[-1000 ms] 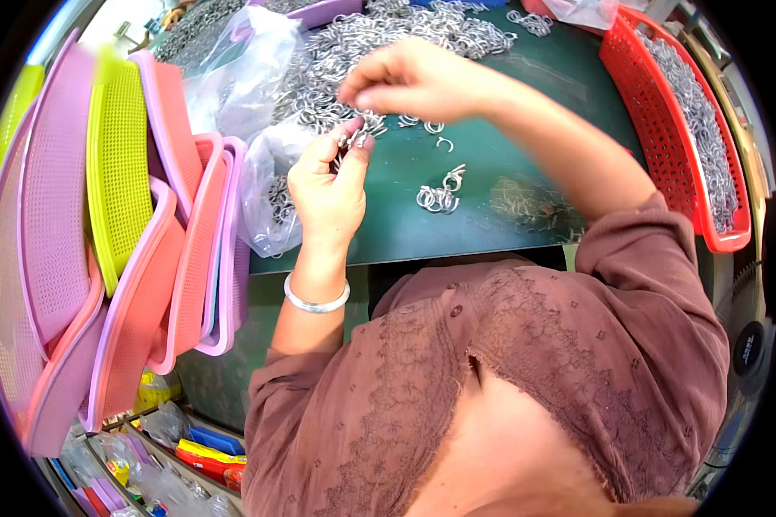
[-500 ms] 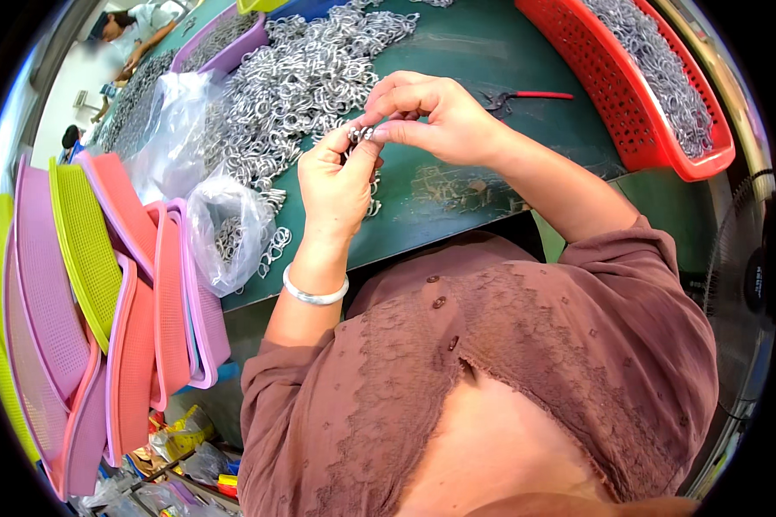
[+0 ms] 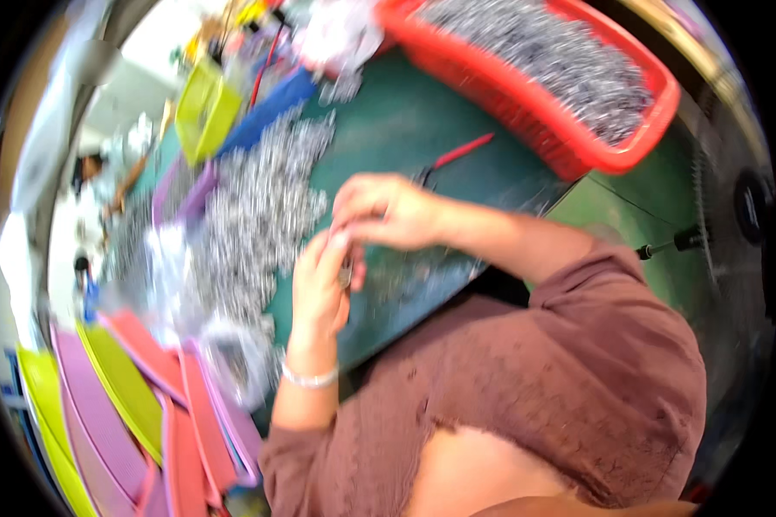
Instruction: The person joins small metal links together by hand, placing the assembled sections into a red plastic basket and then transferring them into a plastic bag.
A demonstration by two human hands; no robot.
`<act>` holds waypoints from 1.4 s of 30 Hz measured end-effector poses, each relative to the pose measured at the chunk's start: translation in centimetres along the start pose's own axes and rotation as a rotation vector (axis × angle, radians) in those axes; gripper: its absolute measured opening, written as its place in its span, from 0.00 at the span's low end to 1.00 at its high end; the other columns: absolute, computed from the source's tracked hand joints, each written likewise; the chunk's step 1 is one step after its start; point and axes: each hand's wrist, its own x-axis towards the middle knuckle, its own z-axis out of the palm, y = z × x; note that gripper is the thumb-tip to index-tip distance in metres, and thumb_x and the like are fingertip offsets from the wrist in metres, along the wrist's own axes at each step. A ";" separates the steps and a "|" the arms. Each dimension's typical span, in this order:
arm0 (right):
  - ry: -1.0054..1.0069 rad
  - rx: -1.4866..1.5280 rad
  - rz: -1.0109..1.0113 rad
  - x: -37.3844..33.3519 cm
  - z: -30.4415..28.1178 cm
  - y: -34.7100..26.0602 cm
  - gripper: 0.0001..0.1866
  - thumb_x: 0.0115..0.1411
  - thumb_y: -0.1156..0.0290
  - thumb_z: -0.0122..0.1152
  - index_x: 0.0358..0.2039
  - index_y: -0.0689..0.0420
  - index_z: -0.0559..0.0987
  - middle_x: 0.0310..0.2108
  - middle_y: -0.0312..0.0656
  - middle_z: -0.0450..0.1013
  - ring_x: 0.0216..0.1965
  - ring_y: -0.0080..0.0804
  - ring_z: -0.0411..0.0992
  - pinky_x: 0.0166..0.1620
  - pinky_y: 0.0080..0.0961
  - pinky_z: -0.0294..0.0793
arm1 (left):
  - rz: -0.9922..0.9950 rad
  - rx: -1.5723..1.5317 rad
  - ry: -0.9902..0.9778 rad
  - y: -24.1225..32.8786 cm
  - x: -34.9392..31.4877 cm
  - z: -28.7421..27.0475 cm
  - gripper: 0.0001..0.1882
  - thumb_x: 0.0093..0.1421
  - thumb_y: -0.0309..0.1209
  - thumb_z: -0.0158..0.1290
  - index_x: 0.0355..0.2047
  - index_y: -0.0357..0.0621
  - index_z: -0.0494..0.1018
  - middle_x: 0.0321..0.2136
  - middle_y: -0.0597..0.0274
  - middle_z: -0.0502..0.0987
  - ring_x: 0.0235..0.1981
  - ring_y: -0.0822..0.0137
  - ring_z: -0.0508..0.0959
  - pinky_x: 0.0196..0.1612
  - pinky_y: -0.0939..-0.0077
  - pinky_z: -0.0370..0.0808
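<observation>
My left hand (image 3: 317, 280) is closed with its thumb up, a silver bangle on its wrist. A small bit of metal links (image 3: 346, 274) shows at its curled fingers, smeared by motion. Pinched together, the fingers of my right hand (image 3: 388, 211) meet the left thumb and fingertips; what they grip there is hidden. Both hands are over the green table (image 3: 414, 302). Left of them spreads a large pile of silver metal links (image 3: 259, 189). Beyond my right hand lies a red-handled tool (image 3: 463, 151) with a dark head, perhaps pliers.
A red basket (image 3: 526, 121) full of metal links stands at the far right. Stacked pink, purple and green plastic baskets (image 3: 138, 405) lean at the left, beside a clear plastic bag (image 3: 237, 362). A yellow-green basket (image 3: 203, 112) and a person (image 3: 103, 185) are farther back.
The view has swung and blurred, bringing more of the table's far end into sight. My hands stay together, the right still pinching at the left fingertips.
</observation>
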 end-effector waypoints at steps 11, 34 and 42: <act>0.370 -0.185 0.225 -0.9 -2.2 3.7 0.07 0.47 0.73 0.54 0.27 0.62 0.75 0.25 0.49 0.71 0.28 0.40 0.71 0.33 0.29 0.70 | -0.226 -0.093 -0.145 8.0 12.5 5.7 0.15 0.58 0.43 0.42 0.34 0.44 0.68 0.25 0.66 0.72 0.25 0.74 0.72 0.19 0.88 0.66; 0.116 -0.283 0.192 -1.4 -2.0 4.0 0.06 0.47 0.74 0.54 0.26 0.62 0.75 0.26 0.47 0.72 0.30 0.43 0.71 0.34 0.31 0.70 | 0.118 0.561 -0.062 7.8 8.5 -1.9 0.13 0.58 0.31 0.45 0.39 0.32 0.68 0.30 0.59 0.73 0.30 0.72 0.72 0.33 0.80 0.70; 0.003 -0.711 0.040 0.4 -2.5 -0.4 0.05 0.45 0.74 0.56 0.25 0.59 0.74 0.25 0.42 0.70 0.29 0.37 0.69 0.36 0.30 0.67 | 0.039 0.525 0.092 1.8 -1.3 -8.2 0.12 0.56 0.26 0.46 0.39 0.32 0.68 0.32 0.60 0.73 0.31 0.74 0.72 0.34 0.83 0.69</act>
